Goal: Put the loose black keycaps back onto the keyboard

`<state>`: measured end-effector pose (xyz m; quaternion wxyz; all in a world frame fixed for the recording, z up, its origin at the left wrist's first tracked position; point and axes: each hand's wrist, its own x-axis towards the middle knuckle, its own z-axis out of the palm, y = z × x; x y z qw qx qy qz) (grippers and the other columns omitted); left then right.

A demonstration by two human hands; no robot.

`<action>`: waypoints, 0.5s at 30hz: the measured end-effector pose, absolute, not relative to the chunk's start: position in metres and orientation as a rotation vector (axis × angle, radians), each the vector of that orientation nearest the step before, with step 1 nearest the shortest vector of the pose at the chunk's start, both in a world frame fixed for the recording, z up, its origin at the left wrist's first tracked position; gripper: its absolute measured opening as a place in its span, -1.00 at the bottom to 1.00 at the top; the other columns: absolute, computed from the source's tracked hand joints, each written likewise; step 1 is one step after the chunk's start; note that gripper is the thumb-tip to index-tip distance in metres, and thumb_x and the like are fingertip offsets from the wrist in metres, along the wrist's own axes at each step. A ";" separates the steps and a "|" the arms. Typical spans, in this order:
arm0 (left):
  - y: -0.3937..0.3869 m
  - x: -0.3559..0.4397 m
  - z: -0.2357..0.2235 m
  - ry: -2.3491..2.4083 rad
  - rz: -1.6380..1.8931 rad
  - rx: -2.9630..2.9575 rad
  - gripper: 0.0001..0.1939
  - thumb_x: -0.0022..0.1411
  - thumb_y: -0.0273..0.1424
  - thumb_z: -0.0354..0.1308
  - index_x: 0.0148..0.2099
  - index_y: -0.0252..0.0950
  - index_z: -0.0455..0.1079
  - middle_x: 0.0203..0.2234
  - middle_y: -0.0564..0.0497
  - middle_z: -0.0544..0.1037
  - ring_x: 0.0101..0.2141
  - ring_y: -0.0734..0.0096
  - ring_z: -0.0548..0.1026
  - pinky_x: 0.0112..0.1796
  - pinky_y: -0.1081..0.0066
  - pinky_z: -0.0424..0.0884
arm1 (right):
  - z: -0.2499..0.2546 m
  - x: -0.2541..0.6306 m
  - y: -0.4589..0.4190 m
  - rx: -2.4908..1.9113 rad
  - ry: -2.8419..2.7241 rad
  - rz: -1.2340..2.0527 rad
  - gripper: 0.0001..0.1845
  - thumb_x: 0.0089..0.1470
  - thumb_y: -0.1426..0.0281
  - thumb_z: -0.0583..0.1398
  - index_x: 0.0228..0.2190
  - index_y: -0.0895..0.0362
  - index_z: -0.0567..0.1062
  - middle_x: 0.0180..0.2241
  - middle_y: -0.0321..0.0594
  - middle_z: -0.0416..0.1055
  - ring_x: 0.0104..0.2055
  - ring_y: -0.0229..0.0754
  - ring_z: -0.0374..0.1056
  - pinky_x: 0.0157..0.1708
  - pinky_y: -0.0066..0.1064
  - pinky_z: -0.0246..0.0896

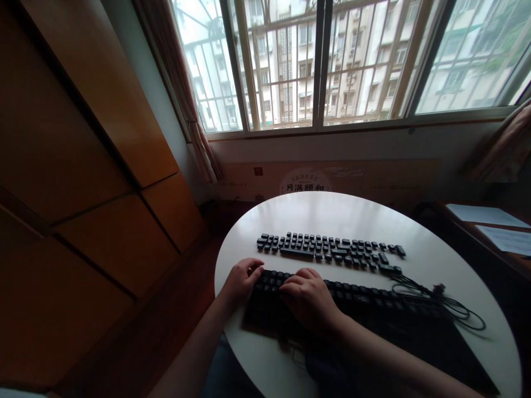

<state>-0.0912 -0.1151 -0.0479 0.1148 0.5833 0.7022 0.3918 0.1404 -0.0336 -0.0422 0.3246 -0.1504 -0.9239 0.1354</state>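
A black keyboard (365,301) lies across the near part of a round white table (352,215). My left hand (240,282) holds its left end, fingers curled round the corner. My right hand (309,298) rests on the keys at the left part, fingers bent down and pressed onto the top row. Beyond the keyboard, several loose black keycaps (332,251) are laid out in rows on the table, apart from both hands. A black cable (440,298) coils at the keyboard's right end.
A wooden cabinet (95,182) fills the left side. A barred window (332,61) spans the back wall, with a cardboard panel (307,179) leaning beneath it. At the right stands a desk with white papers (493,224).
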 end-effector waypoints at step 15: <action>-0.115 -0.089 -0.045 2.055 1.144 1.702 -0.73 0.30 -0.26 0.10 -0.11 -0.28 0.54 -0.22 -0.09 0.63 -0.22 0.19 0.57 -0.20 0.28 0.48 | -0.040 0.139 -0.034 -0.407 -2.480 0.292 -0.89 0.10 0.46 0.33 -0.34 0.00 0.66 -0.32 -0.29 0.62 -0.25 -0.13 0.37 -0.10 -0.25 0.17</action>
